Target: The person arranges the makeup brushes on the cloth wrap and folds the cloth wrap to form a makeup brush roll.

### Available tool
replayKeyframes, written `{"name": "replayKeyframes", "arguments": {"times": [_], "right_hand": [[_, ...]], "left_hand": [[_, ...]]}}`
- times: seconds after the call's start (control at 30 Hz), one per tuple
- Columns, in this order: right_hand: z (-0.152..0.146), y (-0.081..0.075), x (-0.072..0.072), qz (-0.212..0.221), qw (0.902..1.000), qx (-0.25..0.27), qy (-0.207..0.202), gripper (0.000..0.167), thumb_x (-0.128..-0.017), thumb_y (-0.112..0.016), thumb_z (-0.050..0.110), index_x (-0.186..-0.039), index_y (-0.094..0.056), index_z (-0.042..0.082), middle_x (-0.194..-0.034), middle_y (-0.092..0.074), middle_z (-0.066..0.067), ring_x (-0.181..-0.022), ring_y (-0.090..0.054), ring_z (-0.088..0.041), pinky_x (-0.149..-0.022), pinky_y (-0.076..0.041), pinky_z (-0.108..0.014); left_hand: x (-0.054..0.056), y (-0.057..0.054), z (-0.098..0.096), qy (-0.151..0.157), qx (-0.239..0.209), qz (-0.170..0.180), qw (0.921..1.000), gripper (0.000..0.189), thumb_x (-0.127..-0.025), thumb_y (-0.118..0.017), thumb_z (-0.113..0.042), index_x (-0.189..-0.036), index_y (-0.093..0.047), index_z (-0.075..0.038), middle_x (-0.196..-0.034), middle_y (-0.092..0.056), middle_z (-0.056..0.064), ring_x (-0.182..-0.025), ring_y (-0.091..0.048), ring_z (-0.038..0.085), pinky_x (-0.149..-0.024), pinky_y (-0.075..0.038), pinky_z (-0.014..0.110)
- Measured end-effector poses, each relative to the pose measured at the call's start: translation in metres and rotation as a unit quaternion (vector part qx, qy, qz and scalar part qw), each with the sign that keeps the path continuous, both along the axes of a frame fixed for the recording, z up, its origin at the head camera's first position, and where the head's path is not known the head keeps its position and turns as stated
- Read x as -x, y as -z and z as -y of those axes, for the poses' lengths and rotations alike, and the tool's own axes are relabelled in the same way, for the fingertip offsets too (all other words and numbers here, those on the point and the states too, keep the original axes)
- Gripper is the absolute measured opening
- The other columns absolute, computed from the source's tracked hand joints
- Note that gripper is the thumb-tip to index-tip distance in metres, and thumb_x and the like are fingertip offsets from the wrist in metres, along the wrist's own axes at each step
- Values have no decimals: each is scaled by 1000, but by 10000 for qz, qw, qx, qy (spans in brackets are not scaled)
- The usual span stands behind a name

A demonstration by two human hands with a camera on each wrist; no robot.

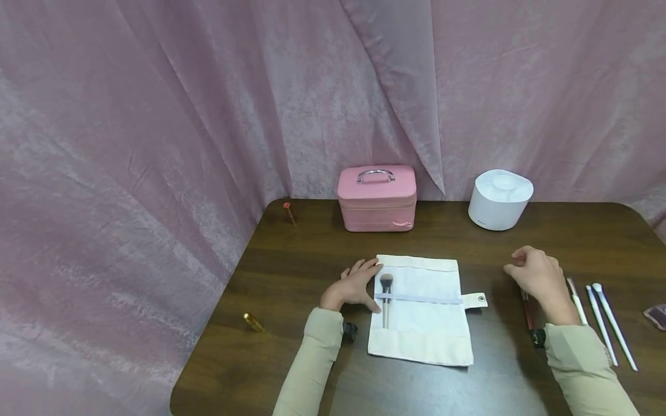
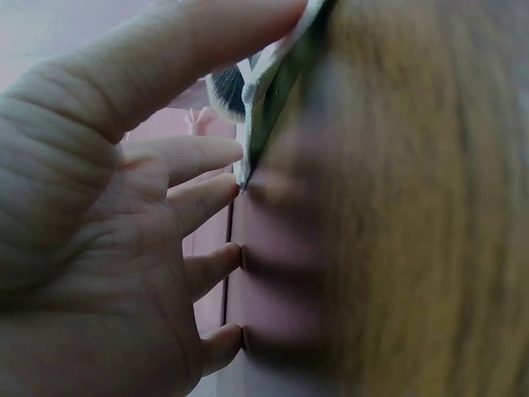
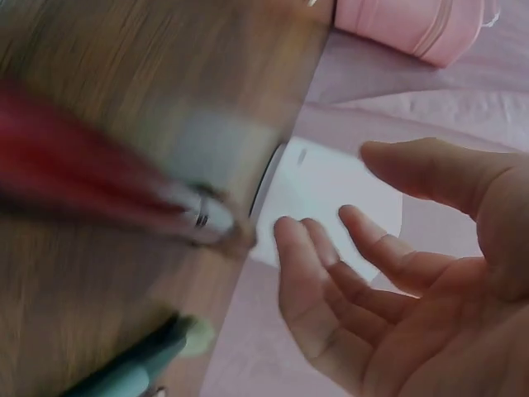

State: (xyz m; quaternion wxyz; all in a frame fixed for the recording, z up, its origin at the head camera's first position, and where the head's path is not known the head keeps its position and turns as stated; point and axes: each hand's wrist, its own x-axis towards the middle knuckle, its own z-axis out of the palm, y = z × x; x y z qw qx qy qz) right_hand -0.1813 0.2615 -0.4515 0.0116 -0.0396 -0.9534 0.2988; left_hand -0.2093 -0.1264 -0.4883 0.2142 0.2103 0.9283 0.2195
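Observation:
A white fabric brush roll [image 1: 426, 318] lies unfolded in the head view, its snap tab pointing right. One makeup brush [image 1: 386, 283] is tucked under its elastic band near the left side. My left hand [image 1: 355, 286] rests at the roll's left edge with fingers spread, thumb and fingertips at the cloth. To the right, my right hand [image 1: 541, 280] hovers over the table with nothing between its loosely bent fingers. Below it lies a red-handled brush [image 3: 91, 169], partly hidden by the wrist in the head view. A brush with a green handle [image 3: 136, 368] lies beside that one.
Several pale-handled brushes [image 1: 614, 326] lie right of my right arm. At the back stand a pink case [image 1: 377, 214] and a white container [image 1: 496, 205]. A gold tube [image 1: 252, 322] and a small red-topped stick [image 1: 289, 212] lie left; a dark item [image 1: 657, 316] sits far right.

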Motion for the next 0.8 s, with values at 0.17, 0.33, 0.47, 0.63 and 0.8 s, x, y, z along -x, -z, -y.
{"name": "replayKeyframes", "arguments": {"times": [0.17, 0.33, 0.47, 0.63, 0.8], "right_hand": [[-10, 0, -3, 381, 9986, -356, 93, 42, -89, -67, 15, -114, -57, -18, -111, -60, -40, -96, -55, -61, -68, -45, -61], [-14, 3, -5, 505, 9972, -536, 162, 25, -89, -64, 17, -75, -55, -2, -74, -54, -21, -72, -53, -42, -56, -42, -51], [-16, 7, -8, 626, 9960, -607, 188, 37, -91, -62, 19, -60, -43, 10, -64, -46, -12, -65, -49, -36, -55, -41, -48], [-17, 12, -9, 707, 9957, -606, 29, 43, -91, -64, 17, -54, -43, 11, -55, -42, -3, -57, -45, -26, -53, -36, -40], [-16, 11, -8, 660, 9956, -667, -36, 41, -90, -66, 17, -55, -44, 10, -57, -43, -3, -59, -45, -26, -56, -36, -40]], "left_hand": [[1, 0, 0, 18, -36, 12, 10000, 107, -73, -93, -27, -160, -31, -15, -168, -17, 1, -154, -9, 31, -117, -14, 61], [1, -1, 0, 32, 22, 12, 10000, 107, -74, -93, -27, -161, -31, -15, -169, -16, 1, -154, -9, 30, -117, -14, 61], [0, 0, 0, 21, 47, 20, 10000, 108, -74, -93, -27, -160, -31, -15, -169, -16, 1, -154, -9, 30, -117, -14, 61], [0, 1, 0, 6, 58, 24, 10000, 108, -74, -93, -27, -161, -31, -16, -169, -16, 1, -154, -9, 30, -118, -13, 61], [0, 0, -1, 10, 110, -53, 9999, 107, -74, -93, -28, -161, -31, -16, -168, -16, 1, -154, -10, 30, -117, -15, 61]]}}
